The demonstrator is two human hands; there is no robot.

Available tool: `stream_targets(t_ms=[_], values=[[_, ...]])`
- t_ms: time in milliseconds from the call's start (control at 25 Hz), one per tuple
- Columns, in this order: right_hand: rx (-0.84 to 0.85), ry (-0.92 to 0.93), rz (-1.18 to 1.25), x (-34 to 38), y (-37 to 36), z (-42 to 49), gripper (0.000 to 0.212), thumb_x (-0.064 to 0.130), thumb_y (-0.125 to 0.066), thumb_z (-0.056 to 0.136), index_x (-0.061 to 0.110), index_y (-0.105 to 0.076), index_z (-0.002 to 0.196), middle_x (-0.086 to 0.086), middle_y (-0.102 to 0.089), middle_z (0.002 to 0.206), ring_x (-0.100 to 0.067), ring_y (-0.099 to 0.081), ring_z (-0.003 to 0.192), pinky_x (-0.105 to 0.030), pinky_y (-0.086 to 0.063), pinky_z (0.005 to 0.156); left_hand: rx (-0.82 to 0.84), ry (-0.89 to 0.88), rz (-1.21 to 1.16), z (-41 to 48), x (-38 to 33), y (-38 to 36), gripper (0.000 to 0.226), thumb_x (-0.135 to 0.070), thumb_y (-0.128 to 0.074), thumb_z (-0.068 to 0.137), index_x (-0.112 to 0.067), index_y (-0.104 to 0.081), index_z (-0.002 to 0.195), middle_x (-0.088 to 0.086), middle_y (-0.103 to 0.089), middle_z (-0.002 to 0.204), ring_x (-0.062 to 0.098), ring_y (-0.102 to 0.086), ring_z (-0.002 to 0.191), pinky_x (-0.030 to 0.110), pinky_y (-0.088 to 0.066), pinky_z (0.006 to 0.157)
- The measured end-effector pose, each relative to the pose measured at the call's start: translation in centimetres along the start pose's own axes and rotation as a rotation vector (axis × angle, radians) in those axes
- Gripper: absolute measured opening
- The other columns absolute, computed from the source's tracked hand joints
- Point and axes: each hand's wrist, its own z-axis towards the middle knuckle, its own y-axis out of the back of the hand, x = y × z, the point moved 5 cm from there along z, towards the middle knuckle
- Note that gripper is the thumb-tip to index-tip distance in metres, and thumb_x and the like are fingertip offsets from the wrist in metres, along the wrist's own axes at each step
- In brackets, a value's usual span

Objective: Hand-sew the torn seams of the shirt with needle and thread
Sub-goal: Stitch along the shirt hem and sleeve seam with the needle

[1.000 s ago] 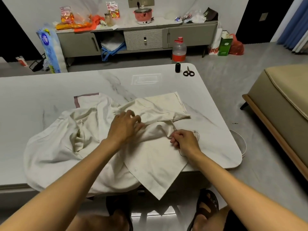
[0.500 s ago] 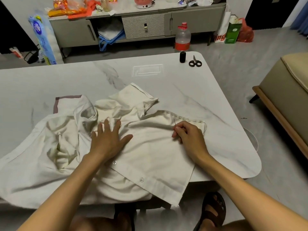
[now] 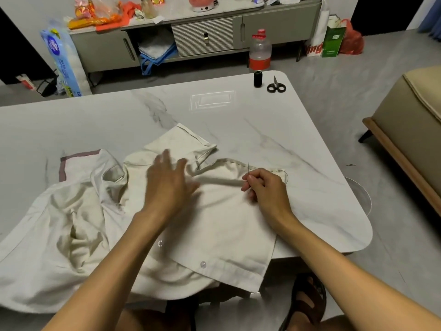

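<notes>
A right hand (image 3: 267, 191) pinches a needle (image 3: 248, 168) at the cream shirt (image 3: 226, 225), left hand (image 3: 167, 187) spread open over it, near a bag (image 3: 314, 45) lettered "ing".

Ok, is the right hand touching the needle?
Touching. The head view shows the right hand pinching the needle, which sticks up out of the pinch.

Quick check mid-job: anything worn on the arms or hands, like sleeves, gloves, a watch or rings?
Both forearms are bare, with no sleeves in view. The left hand and right hand show no gloves, watch, bracelet or rings, though the left hand is blurred.
</notes>
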Motion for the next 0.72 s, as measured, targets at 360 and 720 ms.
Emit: stream_targets(t_ms=[360,720], values=[[-0.279,0.007,0.304,2.9,7.3,2.4,0.019,0.006,-0.046,0.101,0.003,-0.065,0.1,0.0,-0.059,0.071,-0.01,-0.046,0.05,-0.022,-0.047,0.053,0.148,-0.367,-0.129,6.1,-13.6,-5.0,0.042,-0.034,-0.054,0.1,-0.018,-0.051,0.138,0.003,-0.065,0.127,0.026,-0.056,0.121,0.039,-0.021,0.115],[-0.196,0.062,0.302,3.9,7.2,1.3,0.018,0.006,-0.048,0.101,0.006,-0.065,0.095,0.004,-0.059,0.066,-0.011,-0.038,0.049,-0.023,-0.033,0.046,0.197,-0.305,-0.243,4.7,-15.0,-4.9,0.024,-0.037,-0.066,0.091,-0.014,-0.061,0.098,-0.001,-0.056,0.097,0.025,-0.056,0.095,0.035,-0.032,0.085]])
